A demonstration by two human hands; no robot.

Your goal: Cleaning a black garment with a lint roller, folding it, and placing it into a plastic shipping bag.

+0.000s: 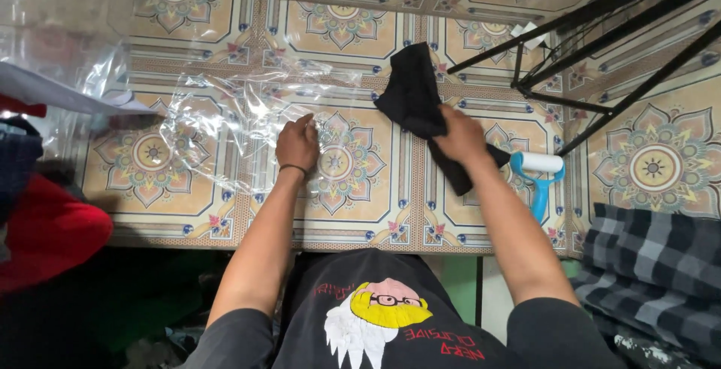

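Head view, left to right: a crumpled clear plastic bag (225,125) lies flat on the patterned tabletop (150,189), and the left hand (297,143) presses on its right part with fingers curled together on the film. Just right of it, bare tabletop separates the hands. The right hand (462,137) clamps a black cloth (413,98), which spreads up past the fingers, beside a blue-handled lint roller (539,170) near the table's right edge.

Black cloth (413,98) lies on the tan, flower-patterned tiles (353,189); right of it a blue-handled white roller (539,170).
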